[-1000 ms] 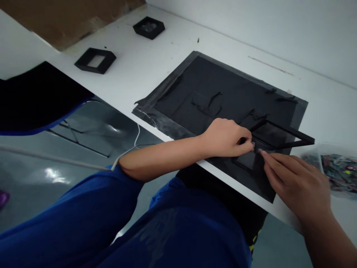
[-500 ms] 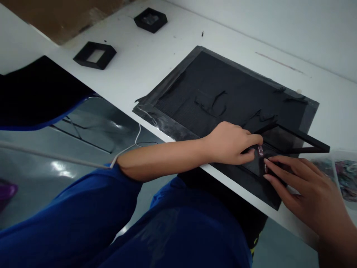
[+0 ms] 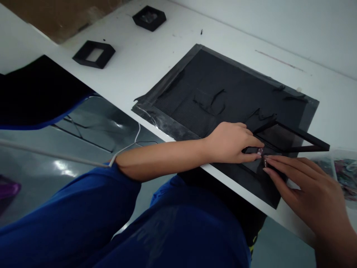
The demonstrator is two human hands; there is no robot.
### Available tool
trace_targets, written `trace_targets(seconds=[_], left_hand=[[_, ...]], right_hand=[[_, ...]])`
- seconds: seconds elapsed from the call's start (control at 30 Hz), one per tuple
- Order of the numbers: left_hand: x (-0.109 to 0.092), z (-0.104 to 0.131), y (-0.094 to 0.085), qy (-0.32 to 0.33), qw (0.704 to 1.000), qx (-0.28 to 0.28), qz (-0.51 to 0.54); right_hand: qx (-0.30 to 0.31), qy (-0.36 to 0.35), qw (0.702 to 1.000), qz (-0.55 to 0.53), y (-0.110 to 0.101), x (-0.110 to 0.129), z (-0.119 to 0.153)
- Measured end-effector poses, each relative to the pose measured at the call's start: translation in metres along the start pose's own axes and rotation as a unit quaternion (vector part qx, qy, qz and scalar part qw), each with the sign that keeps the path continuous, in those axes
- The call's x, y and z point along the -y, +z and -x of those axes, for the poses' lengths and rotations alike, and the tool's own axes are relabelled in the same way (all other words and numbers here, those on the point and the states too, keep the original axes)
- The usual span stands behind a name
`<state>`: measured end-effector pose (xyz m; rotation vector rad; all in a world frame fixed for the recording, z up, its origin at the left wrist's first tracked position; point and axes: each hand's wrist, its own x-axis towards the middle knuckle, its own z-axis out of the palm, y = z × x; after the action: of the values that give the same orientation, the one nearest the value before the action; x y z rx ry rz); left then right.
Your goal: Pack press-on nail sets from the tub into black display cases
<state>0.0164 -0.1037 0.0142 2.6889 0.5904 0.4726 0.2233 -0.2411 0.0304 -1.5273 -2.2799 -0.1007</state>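
At the right end of the black mat (image 3: 181, 89), my left hand (image 3: 230, 143) reaches in with thumb and forefinger closed on a small pinkish, glittering piece (image 3: 260, 151). Close beside it, my right hand (image 3: 309, 182) pinches a small shiny piece (image 3: 265, 162) between thumb and fingertips. The two pieces are too small to name. Both hands are over a thin black frame with a clear film, which stands open like a book. Its raised half (image 3: 309, 139) tilts up behind my fingers, while its lower half lies mostly hidden under my hands.
Two black frames, one nearer (image 3: 104, 56) and one farther (image 3: 149, 18), rest on the white table (image 3: 134, 70). A clear container (image 3: 346, 175) of mixed coloured bits is at the right. Dark scraps lie on the mat. A cable (image 3: 136, 136) hangs by the table edge.
My left thumb has moved right and closed with the forefinger on the pinkish piece. The right hand stays nearly in place, still pinching its piece.
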Motion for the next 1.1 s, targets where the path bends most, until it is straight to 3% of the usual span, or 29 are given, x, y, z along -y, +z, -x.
trace_targets(seconds=[0.3, 0.73, 1.1], left_hand=[[0.017, -0.001, -0.017, -0.008, 0.999, 0.003, 0.034], [0.014, -0.002, -0.017, -0.019, 0.998, 0.033, 0.044], [0.013, -0.002, -0.019, -0.028, 0.997, 0.048, 0.044]], right_hand=[[-0.047, 0.019, 0.999, -0.020, 0.008, -0.003, 0.007], [-0.057, 0.065, 0.996, 0.010, 0.010, -0.002, 0.004], [-0.101, 0.015, 0.995, -0.007, 0.011, 0.003, 0.000]])
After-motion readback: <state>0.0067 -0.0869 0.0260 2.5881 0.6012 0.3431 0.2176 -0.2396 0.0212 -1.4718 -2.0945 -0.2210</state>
